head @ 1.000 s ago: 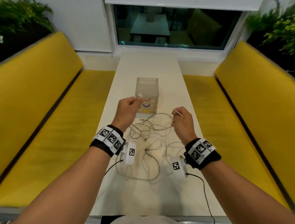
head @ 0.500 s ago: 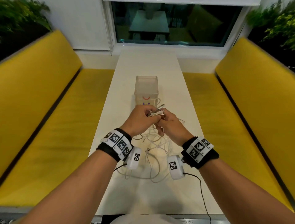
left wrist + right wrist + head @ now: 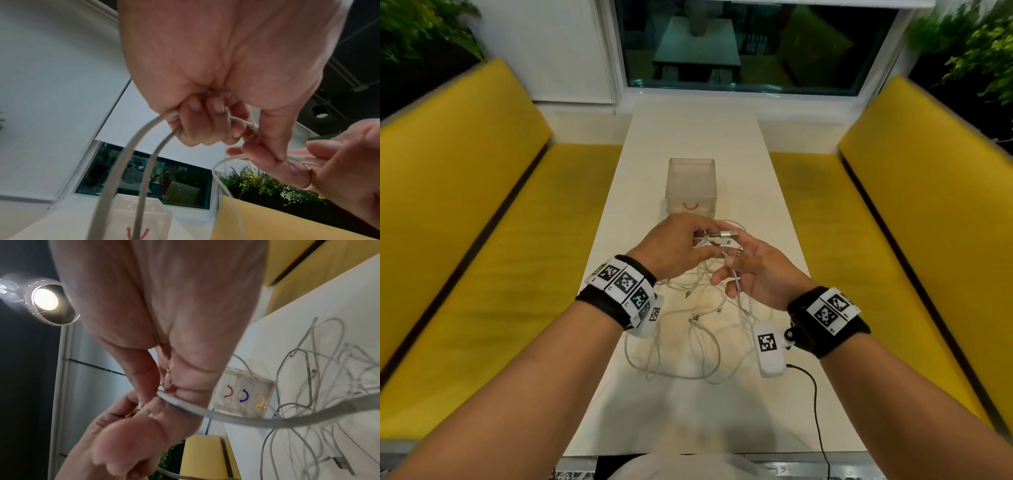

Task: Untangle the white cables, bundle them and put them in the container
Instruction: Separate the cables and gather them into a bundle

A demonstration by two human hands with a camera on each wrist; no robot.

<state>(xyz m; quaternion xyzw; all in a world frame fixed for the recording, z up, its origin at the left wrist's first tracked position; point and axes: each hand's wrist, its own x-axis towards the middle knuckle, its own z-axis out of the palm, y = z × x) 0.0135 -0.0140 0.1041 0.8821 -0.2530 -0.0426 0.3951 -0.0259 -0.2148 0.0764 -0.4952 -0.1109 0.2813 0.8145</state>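
Several white cables [image 3: 688,342] lie tangled on the white table [image 3: 698,411] near me. My left hand [image 3: 702,240] is lifted above the tangle and grips a few cable ends, with a silver USB plug [image 3: 726,234] sticking out to the right. In the left wrist view its fingers [image 3: 195,126] curl round two hanging strands [image 3: 115,170]. My right hand [image 3: 729,270] sits just right of it and pinches one white strand [image 3: 185,407] between thumb and fingers. The clear container [image 3: 691,185] stands behind the hands, open on top, with nothing visible inside it.
Yellow benches [image 3: 465,240] run along both sides of the narrow table. A black wire [image 3: 815,394] trails from my right wrist camera to the near edge. A loose USB plug [image 3: 339,462] lies in the tangle. Bare tabletop stretches beyond the container toward the window.
One second ago my hands were apart, each holding a cable end. They came together, and the left hand now holds the ends while the right has drawn back slightly along a strand.
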